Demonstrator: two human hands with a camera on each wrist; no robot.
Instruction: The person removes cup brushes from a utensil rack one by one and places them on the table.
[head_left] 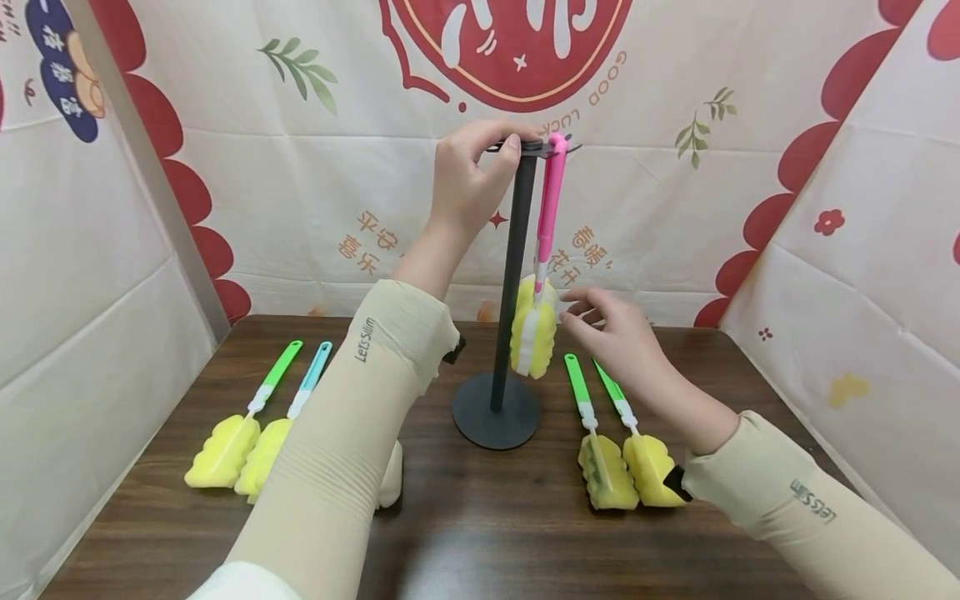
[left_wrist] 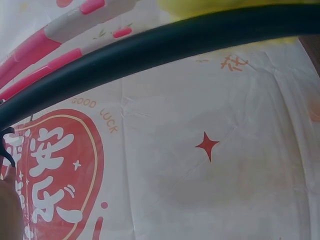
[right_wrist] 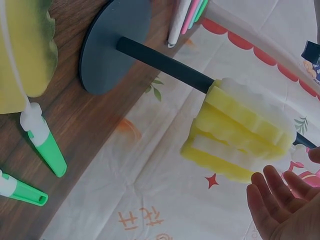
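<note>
A black stand (head_left: 514, 267) with a round base rises from the table, hooks at its top. My left hand (head_left: 472, 171) grips the top of this stand, thumb and fingers at the hooked plate. Two sponge brushes with pink handles (head_left: 551, 200) hang from the right side of the stand, one mostly behind the other in the head view. Their yellow and white sponge heads (right_wrist: 235, 130) hang close together beside the pole. Just right of those heads is my right hand (head_left: 618, 333), its fingers loosely bent and holding nothing, fingertips close to the sponge in the right wrist view.
On the table's right lie two green-handled sponge brushes (head_left: 607, 471). Left of the stand are a green-handled brush (head_left: 225, 450) and a blue-handled brush (head_left: 310, 379). My left sleeve partly covers a pale sponge head (head_left: 392, 477). A printed cloth (head_left: 360, 175) hangs behind the table.
</note>
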